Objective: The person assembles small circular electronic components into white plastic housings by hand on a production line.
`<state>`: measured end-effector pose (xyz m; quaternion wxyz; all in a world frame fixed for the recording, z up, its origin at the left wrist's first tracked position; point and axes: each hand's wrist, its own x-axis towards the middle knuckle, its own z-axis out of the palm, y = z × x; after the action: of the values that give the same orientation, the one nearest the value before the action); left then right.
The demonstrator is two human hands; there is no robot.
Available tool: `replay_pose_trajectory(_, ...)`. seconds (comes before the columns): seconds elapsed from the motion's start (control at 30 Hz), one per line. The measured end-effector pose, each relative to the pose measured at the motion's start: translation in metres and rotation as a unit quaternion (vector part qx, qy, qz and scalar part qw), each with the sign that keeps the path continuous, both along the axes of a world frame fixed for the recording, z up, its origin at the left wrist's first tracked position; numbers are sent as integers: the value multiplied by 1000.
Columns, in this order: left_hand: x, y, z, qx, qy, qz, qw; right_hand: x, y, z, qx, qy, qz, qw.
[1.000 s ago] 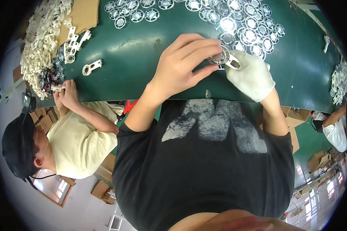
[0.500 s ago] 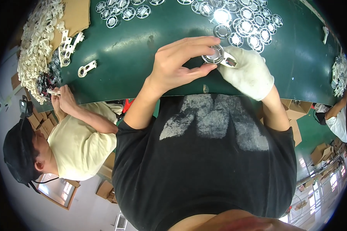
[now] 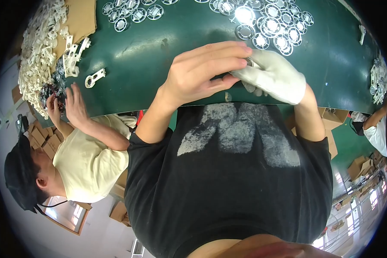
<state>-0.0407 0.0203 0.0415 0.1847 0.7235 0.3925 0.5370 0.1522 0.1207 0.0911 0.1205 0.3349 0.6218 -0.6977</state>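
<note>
My bare left hand (image 3: 204, 73) and my gloved right hand (image 3: 275, 78) meet over the near part of the green table. Between them is a white plastic bracket with a round chrome-rimmed disc (image 3: 250, 63), mostly hidden by fingers; only a sliver shows. The left fingers curl over its disc end from the left. White-gloved fingers and thumb close round it from the right. Beyond the hands lies a group of round chrome-rimmed discs (image 3: 271, 26), several of them overlapping.
A loose white bracket (image 3: 95, 78) lies on the green table (image 3: 133, 73) to the left. Past it rise a big heap of white parts (image 3: 41, 47) and brown cardboard (image 3: 82, 19). A co-worker (image 3: 90, 159) in a black cap reaches toward small dark parts. More discs (image 3: 139, 14) lie far left.
The gloved hand has turned and now covers most of the disc and bracket, which showed plainly before. At left, the co-worker's hands have moved apart.
</note>
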Motion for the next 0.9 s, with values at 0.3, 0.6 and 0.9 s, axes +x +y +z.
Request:
replay_pose_trajectory(0.3,14,-11,-7,-277,-278,-56,918,-4,-28,-32,253,131,-93,954)
replay_pose_trajectory(0.6,-14,24,8,-255,-89,-46,962,-8,-32,-23,396,-20,-80,915)
replay_pose_trajectory(0.9,-141,136,16,-222,-379,249,863,6,-32,-19,370,40,-166,913)
